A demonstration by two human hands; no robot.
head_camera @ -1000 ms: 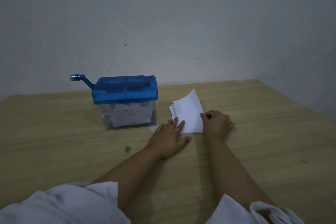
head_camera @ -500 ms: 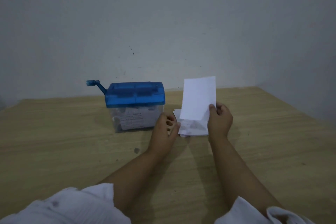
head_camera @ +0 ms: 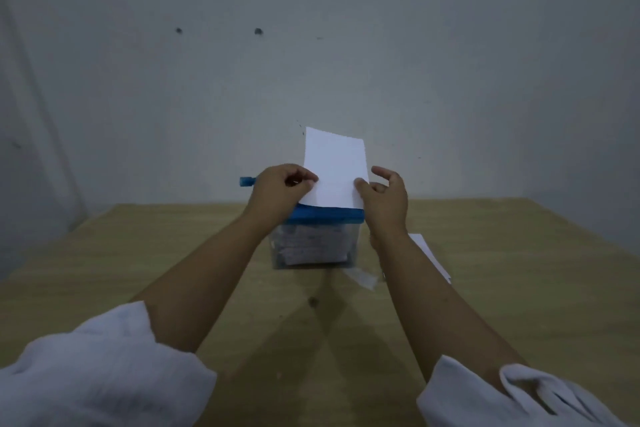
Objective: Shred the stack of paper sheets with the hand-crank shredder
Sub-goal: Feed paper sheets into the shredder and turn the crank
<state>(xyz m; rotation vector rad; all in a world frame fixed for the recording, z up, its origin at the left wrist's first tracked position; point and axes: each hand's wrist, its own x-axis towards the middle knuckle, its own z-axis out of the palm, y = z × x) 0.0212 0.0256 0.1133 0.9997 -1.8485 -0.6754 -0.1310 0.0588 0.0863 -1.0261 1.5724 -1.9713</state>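
A white paper sheet (head_camera: pixel 334 168) stands upright over the blue lid of the hand-crank shredder (head_camera: pixel 327 216), its lower edge at the lid. My left hand (head_camera: pixel 282 189) pinches the sheet's left edge and my right hand (head_camera: pixel 384 196) pinches its right edge. The shredder's clear bin (head_camera: pixel 313 248) holds shredded paper. Its blue crank handle (head_camera: pixel 247 181) pokes out left, behind my left hand. The rest of the paper stack (head_camera: pixel 431 256) lies on the table to the right, partly hidden by my right forearm.
The shredder stands on a wooden table (head_camera: pixel 138 253) against a pale wall (head_camera: pixel 346 45). A small paper scrap (head_camera: pixel 362 276) lies in front of the bin. A dark spot (head_camera: pixel 313 302) marks the tabletop nearer to me.
My right hand lifted one sheet off the stack and carried it left over the shredder. My left hand rose from the table and took the sheet's left edge.
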